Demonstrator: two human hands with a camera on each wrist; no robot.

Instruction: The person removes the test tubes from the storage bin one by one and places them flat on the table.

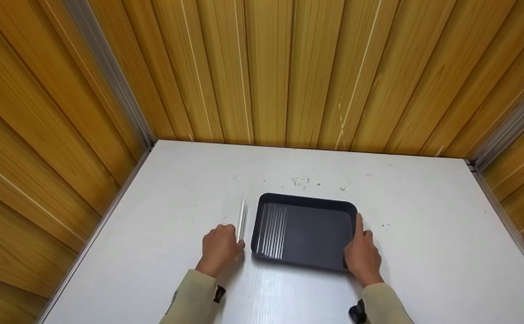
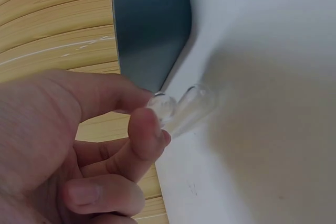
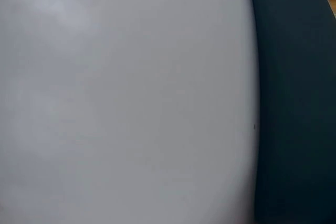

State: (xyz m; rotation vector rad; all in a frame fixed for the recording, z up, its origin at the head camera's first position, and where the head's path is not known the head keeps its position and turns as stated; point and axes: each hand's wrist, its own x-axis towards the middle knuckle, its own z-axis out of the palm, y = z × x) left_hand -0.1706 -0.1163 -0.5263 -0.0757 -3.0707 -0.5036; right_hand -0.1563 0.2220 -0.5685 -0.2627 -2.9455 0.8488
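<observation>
My left hand point(image 1: 220, 247) pinches a clear test tube point(image 1: 241, 220) between thumb and fingers, just left of the dark grey tray point(image 1: 304, 264). In the left wrist view the tube's rounded end point(image 2: 164, 106) sits at the fingertips, and a second clear rounded shape point(image 2: 195, 103) shows right beside it. Several clear tubes point(image 1: 272, 231) lie side by side along the left part of the tray. On the right side, my right hand point(image 1: 363, 260) grips the tray's wall, one finger stretched along the rim. The right wrist view shows the tray's outer wall point(image 3: 296, 103) but no fingers.
The tray stands on a white table point(image 1: 176, 189) with small dark marks point(image 1: 301, 182) behind it. Wood-patterned panels point(image 1: 266, 76) rise at the back and both sides, with metal posts point(image 1: 109, 72) at the corners.
</observation>
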